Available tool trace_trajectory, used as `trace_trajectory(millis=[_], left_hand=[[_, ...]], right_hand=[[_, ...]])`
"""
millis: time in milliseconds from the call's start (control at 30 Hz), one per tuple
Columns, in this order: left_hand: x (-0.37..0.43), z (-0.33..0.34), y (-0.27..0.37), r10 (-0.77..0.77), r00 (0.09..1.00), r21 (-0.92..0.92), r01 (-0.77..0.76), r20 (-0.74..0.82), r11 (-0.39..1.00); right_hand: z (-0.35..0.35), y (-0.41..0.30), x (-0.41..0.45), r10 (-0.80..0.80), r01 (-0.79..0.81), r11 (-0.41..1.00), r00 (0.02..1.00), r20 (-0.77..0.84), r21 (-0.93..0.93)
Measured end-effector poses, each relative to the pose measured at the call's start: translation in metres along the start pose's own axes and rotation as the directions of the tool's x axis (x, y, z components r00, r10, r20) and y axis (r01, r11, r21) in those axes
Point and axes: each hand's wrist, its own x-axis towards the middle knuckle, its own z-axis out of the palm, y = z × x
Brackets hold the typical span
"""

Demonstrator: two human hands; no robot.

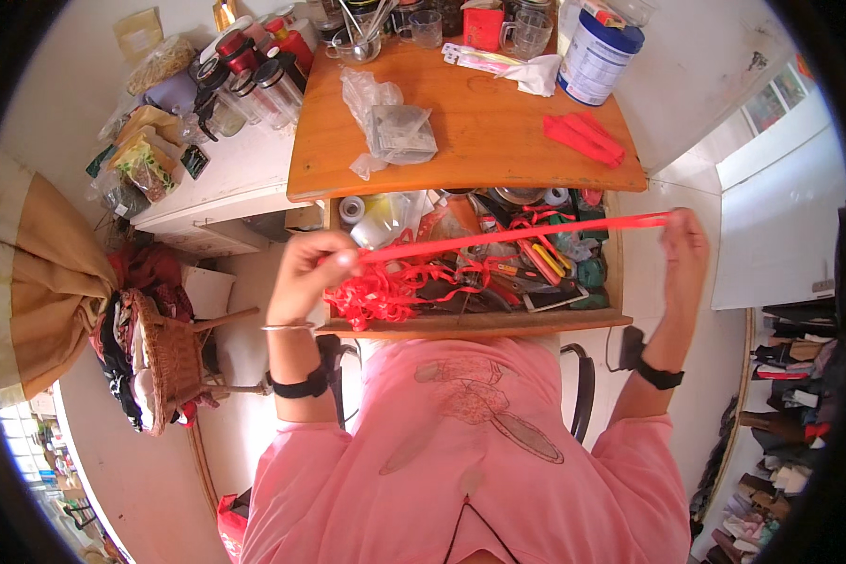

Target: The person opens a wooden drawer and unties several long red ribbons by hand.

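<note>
A length of red ribbon (493,238) is stretched between my two hands above an open wooden drawer (465,326). My left hand (317,264) pinches its left end near the drawer's left side. Out past the drawer's right side and a little higher, my right hand (682,236) grips the other end. Below my left hand, a tangled heap of red ribbon (370,299) lies over the drawer's front left, with loose curls trailing rightward. Under the taut ribbon are a yellow-handled tool (551,259), a white-edged flat device (555,299) and a roll of tape (352,209).
Above the drawer is an orange wooden tabletop (479,141) holding a plastic-wrapped box (402,134), a folded red cloth (584,138), a blue-lidded can (599,60) and glass mugs (529,34). Several jars (275,92) crowd a white surface at left. A wicker basket (173,359) holds clothes.
</note>
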Motion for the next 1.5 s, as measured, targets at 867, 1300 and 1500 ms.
trace_trajectory(millis=[867, 1300, 1500], left_hand=[[0.000, 0.034, -0.007, -0.061, 0.996, 0.056, 0.065, -0.064, 0.996], [0.003, 0.034, -0.012, -0.189, 0.957, -0.068, 0.178, -0.220, 0.982], [0.000, 0.026, -0.014, -0.038, 0.953, 0.032, 0.050, -0.299, 0.998]], right_hand=[[0.104, -0.007, -0.059, -0.021, 0.056, 0.998, 0.720, 0.693, -0.028], [0.035, 0.016, -0.033, -0.087, 0.122, 0.941, 0.989, -0.123, 0.316], [-0.008, 0.031, -0.003, 0.016, 0.214, 0.921, 0.813, -0.582, 0.325]])
